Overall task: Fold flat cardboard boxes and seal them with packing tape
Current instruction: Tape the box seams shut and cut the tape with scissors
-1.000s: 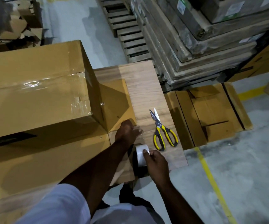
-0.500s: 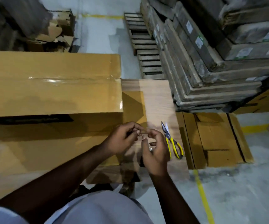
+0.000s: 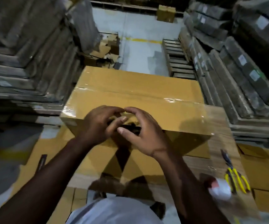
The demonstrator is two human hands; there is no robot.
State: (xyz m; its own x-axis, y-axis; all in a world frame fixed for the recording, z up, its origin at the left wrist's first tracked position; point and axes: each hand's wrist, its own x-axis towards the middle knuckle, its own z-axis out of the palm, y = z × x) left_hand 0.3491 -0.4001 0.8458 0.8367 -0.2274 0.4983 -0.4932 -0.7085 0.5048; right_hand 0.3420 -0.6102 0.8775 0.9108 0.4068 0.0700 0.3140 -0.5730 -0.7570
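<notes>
Facing us, the tan cardboard box (image 3: 135,101) is rectangular, its seam glossy with clear tape. Our left hand (image 3: 96,126) and right hand (image 3: 144,135) meet above it, fingers curled; whether they grasp anything, we cannot tell.

Dim indoor scene, lit from above. Glare streaks run along the clear tape on the top of the cardboard box (image 3: 138,94), brightest at its right end. The pale floor (image 3: 140,50) beyond is the brightest region. Both hands cast a dark, forked shadow on the box's near face and the flat cardboard (image 3: 38,152) below. Motion blur softens the stacked goods (image 3: 25,50) at left, the left hand (image 3: 98,126), the right hand (image 3: 142,131) and the white tape roll (image 3: 219,189) at lower right. Wide-angle distortion bends the stacks outward toward the edges; corners are darker and soft.
</notes>
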